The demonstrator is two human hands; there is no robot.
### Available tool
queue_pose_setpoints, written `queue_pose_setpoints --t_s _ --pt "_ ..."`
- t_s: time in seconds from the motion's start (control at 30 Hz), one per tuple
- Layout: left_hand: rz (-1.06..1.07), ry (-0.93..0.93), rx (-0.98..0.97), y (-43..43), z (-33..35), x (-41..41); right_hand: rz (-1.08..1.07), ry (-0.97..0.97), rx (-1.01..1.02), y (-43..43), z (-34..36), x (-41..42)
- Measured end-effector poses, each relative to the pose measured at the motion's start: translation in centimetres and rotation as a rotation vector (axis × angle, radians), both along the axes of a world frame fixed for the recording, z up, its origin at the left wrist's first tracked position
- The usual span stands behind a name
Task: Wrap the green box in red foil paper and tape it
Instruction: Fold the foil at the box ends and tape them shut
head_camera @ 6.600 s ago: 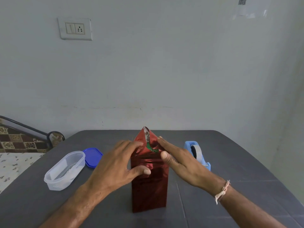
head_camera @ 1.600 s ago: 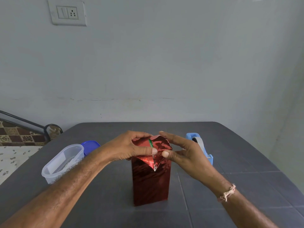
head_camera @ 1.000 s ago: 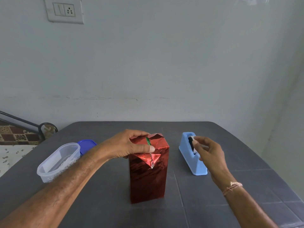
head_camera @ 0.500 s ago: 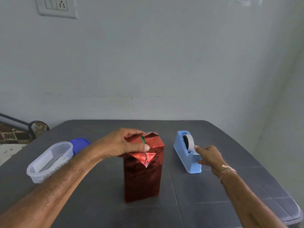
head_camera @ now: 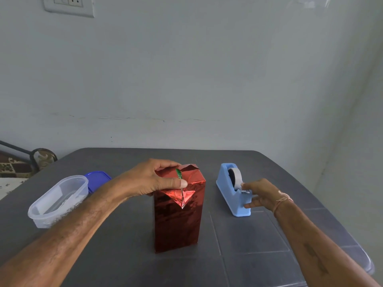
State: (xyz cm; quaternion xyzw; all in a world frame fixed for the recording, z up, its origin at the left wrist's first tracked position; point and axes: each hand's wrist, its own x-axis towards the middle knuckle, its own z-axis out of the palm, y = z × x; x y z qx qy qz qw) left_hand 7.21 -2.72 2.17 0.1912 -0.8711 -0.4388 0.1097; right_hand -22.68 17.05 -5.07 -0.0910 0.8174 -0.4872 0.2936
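A dark grey table (head_camera: 124, 255) carries everything. The box (head_camera: 178, 174) stands upright at the middle of the table, nearer the front edge. It is covered in red foil paper (head_camera: 176, 224), with only a green sliver showing at the top. A clear tub (head_camera: 58, 200) lies toward the left edge. A blue tape dispenser (head_camera: 232, 195) sits just right of the box, apart from it.

The left hand (head_camera: 151, 179) grips the top of the box, fingers curled over it and thumb pressing down the folded foil point. The right hand (head_camera: 263, 193) curls round the dispenser's near end, fingertip on the tape (head_camera: 236, 177). A blue lid (head_camera: 97, 179) lies behind the tub.
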Motion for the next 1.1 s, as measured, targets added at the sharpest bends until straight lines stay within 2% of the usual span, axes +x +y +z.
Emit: queue_pose_setpoints --t_s 0.17,0.37,0.8,1.0,1.1 --pt "0.013 -0.001 0.008 0.4 0.3 0.1 -0.048 -0.095 -0.176 0.5 -0.5 0.1" --pt "0.017 -0.01 -0.002 0.8 0.6 0.2 -0.094 -0.092 -0.305 1.0 -1.5 1.2" --pt "0.01 -0.01 0.033 0.1 0.0 0.1 -0.209 -0.058 -0.41 2.1 -4.3 3.0" --pt "0.017 -0.017 0.047 0.5 0.2 0.2 -0.248 0.055 -0.371 2.6 -6.0 4.0" --pt "0.019 -0.018 0.054 0.6 0.3 0.2 -0.259 0.004 -0.418 2.9 -6.5 4.2"
